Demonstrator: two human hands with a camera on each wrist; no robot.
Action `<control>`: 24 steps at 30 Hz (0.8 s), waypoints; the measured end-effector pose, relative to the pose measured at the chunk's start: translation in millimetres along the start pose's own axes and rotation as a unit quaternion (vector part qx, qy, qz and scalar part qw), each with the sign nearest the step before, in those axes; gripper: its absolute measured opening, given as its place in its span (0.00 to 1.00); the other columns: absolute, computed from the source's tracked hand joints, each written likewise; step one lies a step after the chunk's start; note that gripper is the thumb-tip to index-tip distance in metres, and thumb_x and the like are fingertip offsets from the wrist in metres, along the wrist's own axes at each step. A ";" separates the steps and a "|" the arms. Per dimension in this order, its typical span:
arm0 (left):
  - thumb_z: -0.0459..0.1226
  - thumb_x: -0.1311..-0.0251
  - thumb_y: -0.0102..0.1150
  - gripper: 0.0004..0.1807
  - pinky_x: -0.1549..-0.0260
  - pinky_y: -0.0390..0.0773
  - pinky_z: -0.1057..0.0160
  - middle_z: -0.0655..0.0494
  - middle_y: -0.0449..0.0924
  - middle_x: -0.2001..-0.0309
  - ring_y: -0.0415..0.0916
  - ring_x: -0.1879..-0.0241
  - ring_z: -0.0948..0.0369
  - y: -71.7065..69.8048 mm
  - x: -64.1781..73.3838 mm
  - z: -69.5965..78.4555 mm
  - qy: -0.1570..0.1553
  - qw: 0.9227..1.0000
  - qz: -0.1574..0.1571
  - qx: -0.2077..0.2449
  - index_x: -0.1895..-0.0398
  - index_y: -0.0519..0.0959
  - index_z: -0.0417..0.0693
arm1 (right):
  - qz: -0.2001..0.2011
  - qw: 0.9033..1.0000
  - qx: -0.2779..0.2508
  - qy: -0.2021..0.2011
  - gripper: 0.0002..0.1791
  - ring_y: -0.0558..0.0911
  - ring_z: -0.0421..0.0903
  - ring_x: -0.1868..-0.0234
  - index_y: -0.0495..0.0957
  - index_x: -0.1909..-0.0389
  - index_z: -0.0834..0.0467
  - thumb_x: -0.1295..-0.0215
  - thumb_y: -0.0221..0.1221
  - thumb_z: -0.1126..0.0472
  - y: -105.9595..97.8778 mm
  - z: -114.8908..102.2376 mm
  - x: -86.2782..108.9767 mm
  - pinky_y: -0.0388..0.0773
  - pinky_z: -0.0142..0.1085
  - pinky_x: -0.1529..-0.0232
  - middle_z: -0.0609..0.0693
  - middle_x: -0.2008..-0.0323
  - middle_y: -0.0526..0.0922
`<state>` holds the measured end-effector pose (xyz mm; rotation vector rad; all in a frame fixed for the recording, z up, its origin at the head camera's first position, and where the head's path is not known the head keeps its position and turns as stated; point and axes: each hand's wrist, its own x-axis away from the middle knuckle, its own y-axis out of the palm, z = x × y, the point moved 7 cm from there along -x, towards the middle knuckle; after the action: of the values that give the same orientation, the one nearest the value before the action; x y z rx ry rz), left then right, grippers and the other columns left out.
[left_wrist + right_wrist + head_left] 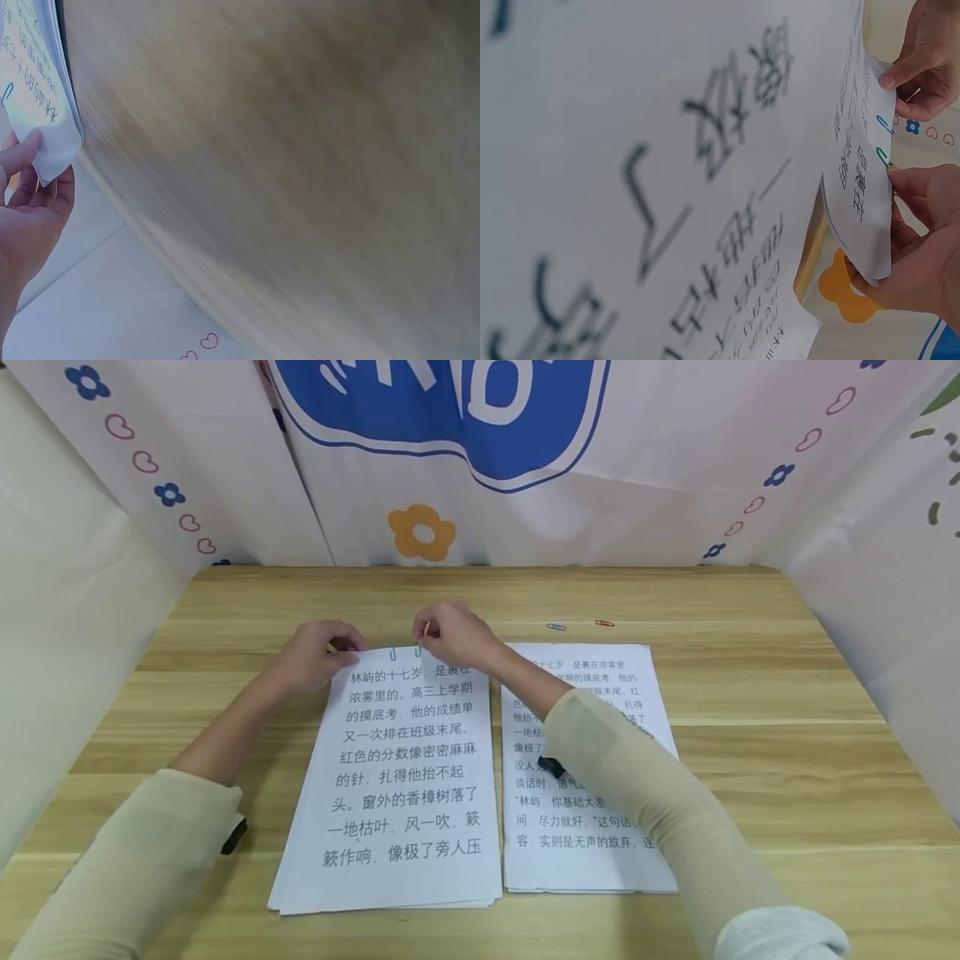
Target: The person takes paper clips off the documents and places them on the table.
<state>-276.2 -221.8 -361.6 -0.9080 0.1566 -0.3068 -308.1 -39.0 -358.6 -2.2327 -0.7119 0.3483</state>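
Note:
The left stack of printed paper sheets [408, 760] lies on the table with its top edge lifted a little. Its top left corner is pinched between thumb and fingers of my left hand [311, 656], with the thumb on the printed face [34, 187]. A blue paper clip [392, 654] sits on the top edge. Just right of it is a green paper clip [883, 156], whose outer end my right hand [457, 635] pinches at the paper's edge. Other fingers of that hand reach behind the sheets near the top right corner.
A second stack of printed sheets [585, 860] lies to the right, partly under my right forearm. Behind it on the wooden table [750, 693] are a loose blue paper clip [556, 627] and a red one [604, 623]. Printed white cloth [645, 518] hangs behind the table.

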 end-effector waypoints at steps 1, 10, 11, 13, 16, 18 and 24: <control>0.21 0.33 0.56 0.08 0.58 0.76 0.59 0.39 0.81 0.59 0.77 0.56 0.47 -0.1 -0.2 0.3 0.001 1.000 0.001 0.000 0.55 0.82 0.31 | 0.001 1.000 -0.001 -0.001 0.07 0.77 0.44 0.69 0.86 0.59 0.59 0.27 0.59 0.68 -0.4 0.0 0.2 0.71 0.30 0.71 0.51 0.68 0.82; 0.20 0.33 0.56 0.08 0.57 0.76 0.56 0.39 0.81 0.59 0.77 0.57 0.47 1.5 -2.0 1.6 0.004 1.000 0.000 0.002 0.56 0.83 0.31 | 0.008 1.000 -0.010 0.003 0.07 0.76 0.43 0.70 0.86 0.59 0.60 0.27 0.59 0.69 -2.0 1.4 1.8 0.70 0.30 0.71 0.51 0.69 0.82; 0.20 0.33 0.56 0.08 0.57 0.76 0.56 0.39 0.81 0.59 0.77 0.56 0.47 1.6 -2.0 1.4 0.004 1.000 0.000 0.002 0.55 0.82 0.31 | 0.009 1.000 -0.011 0.005 0.07 0.76 0.43 0.70 0.86 0.59 0.60 0.27 0.59 0.69 -2.3 1.5 1.8 0.70 0.30 0.72 0.51 0.69 0.82; 0.20 0.33 0.56 0.08 0.57 0.76 0.55 0.39 0.81 0.59 0.77 0.56 0.47 1.9 -1.7 1.3 0.002 1.000 -0.001 0.002 0.55 0.82 0.31 | 0.011 1.000 -0.013 0.009 0.07 0.76 0.43 0.71 0.86 0.59 0.60 0.27 0.59 0.69 -2.6 1.6 2.1 0.70 0.29 0.72 0.50 0.70 0.82; 0.20 0.33 0.56 0.09 0.56 0.77 0.54 0.39 0.81 0.58 0.77 0.56 0.47 2.0 -1.7 0.6 0.001 1.000 -0.002 0.002 0.54 0.82 0.30 | 0.012 1.000 -0.016 0.013 0.07 0.75 0.43 0.72 0.86 0.59 0.60 0.27 0.59 0.68 -2.9 1.3 2.3 0.69 0.29 0.73 0.50 0.71 0.81; 0.20 0.33 0.56 0.09 0.56 0.77 0.54 0.38 0.81 0.58 0.77 0.55 0.47 1.9 -1.4 0.5 -0.001 1.000 -0.002 0.004 0.54 0.82 0.30 | 0.012 1.000 -0.019 0.014 0.07 0.75 0.42 0.72 0.86 0.59 0.60 0.27 0.59 0.68 -2.9 1.4 2.1 0.68 0.29 0.73 0.50 0.72 0.81; 0.21 0.33 0.56 0.09 0.58 0.76 0.57 0.39 0.81 0.59 0.77 0.56 0.47 0.2 -1.0 1.1 -0.003 1.000 0.000 0.003 0.54 0.82 0.31 | 0.015 0.999 -0.026 0.015 0.07 0.75 0.43 0.71 0.86 0.59 0.60 0.27 0.59 0.68 -3.1 1.8 1.1 0.69 0.30 0.72 0.50 0.71 0.81</control>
<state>-276.9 -220.6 -361.0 -0.9026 0.1503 -0.3055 -309.2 -35.5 -357.5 -2.2957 -0.6801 0.3140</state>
